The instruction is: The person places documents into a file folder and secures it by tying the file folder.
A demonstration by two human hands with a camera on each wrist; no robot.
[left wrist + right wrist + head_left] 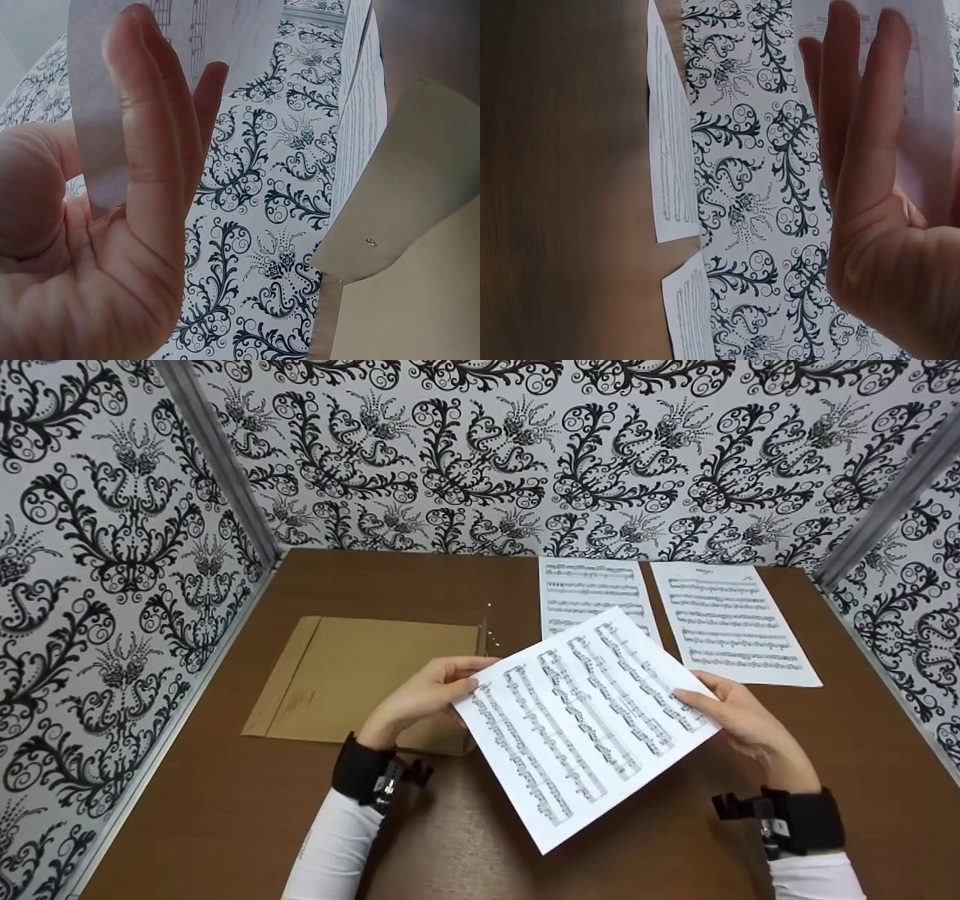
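A sheet of printed music (592, 727) is held tilted above the table, turned at an angle in the head view. My left hand (420, 697) pinches its left corner, thumb on top and fingers beneath. At the opposite side, my right hand (742, 724) grips the edge in the same way. The left wrist view shows the paper (97, 150) between the thumb and the extended fingers (150, 150). Likewise, in the right wrist view the sheet (930, 142) lies against the inside of the right fingers (874, 135).
A brown cardboard envelope (382, 667) lies on the table's left part, partly behind my left hand. Two more music sheets (596, 592) (735, 622) lie side by side at the back right. Small white scraps (491, 636) sit by the envelope's right edge. Patterned walls (480, 457) enclose the table.
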